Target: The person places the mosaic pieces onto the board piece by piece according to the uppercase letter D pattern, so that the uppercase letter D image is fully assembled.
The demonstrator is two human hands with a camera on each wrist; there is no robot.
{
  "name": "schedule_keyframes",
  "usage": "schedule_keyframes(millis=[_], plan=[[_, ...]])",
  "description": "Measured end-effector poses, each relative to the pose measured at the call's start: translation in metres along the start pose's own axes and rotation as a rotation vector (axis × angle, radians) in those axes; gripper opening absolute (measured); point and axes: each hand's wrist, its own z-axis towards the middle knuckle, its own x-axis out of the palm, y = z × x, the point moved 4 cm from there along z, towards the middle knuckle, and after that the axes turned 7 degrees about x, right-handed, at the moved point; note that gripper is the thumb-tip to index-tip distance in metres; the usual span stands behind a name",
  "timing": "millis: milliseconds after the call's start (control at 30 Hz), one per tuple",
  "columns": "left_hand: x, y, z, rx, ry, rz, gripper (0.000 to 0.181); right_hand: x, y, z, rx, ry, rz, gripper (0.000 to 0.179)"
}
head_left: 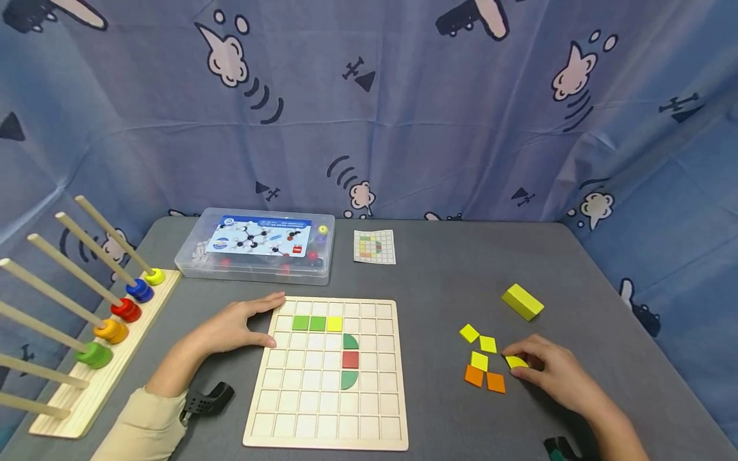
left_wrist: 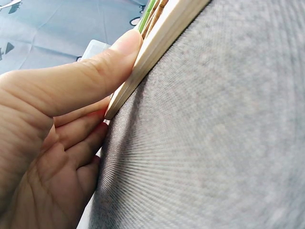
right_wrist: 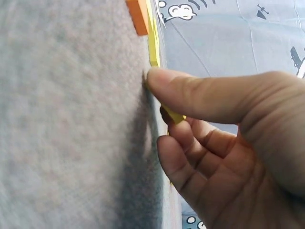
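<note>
My left hand [head_left: 233,326] rests at the upper left of a wooden grid board [head_left: 380,410]. Its thumb touches the board's side edge and its index finger reaches the far corner. On the board lie green squares [head_left: 300,323], a yellow square [head_left: 334,324], a red square [head_left: 350,360] and two green rounded pieces [head_left: 349,380]. At the right, my right hand [head_left: 553,371] pinches a yellow tile [head_left: 516,362] between thumb and fingers. The right wrist view shows that tile [right_wrist: 175,116] partly hidden by the thumb. Loose yellow tiles [head_left: 479,360] and orange tiles [head_left: 496,383] lie beside it.
A yellow block [head_left: 522,302] lies beyond the right hand. Behind the board are a patterned card [head_left: 375,247] and a clear plastic box [head_left: 259,269]. A wooden peg stand [head_left: 69,410] with coloured rings is at far left. A printed curtain [head_left: 403,160] hangs behind.
</note>
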Motion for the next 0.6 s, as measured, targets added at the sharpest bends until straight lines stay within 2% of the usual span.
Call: schedule_keyframes(millis=[167, 333, 467, 600], plan=[[0.0, 0.001, 0.0, 0.0, 0.0, -0.001, 0.088, 0.0, -0.001, 0.0, 0.035, 0.035, 0.027, 0.021], [0.0, 0.0, 0.0, 0.004, -0.006, -0.01, 0.087, -0.003, 0.0, -0.001, 0.031, 0.058, 0.111, 0.018], [0.0, 0.0, 0.0, 0.009, -0.011, -0.01, 0.087, -0.006, 0.004, -0.003, 0.001, 0.063, 0.171, 0.023], [0.0, -0.001, -0.001, 0.011, -0.011, 0.004, 0.086, -0.009, 0.017, -0.006, -0.081, 0.01, 0.213, 0.026]])
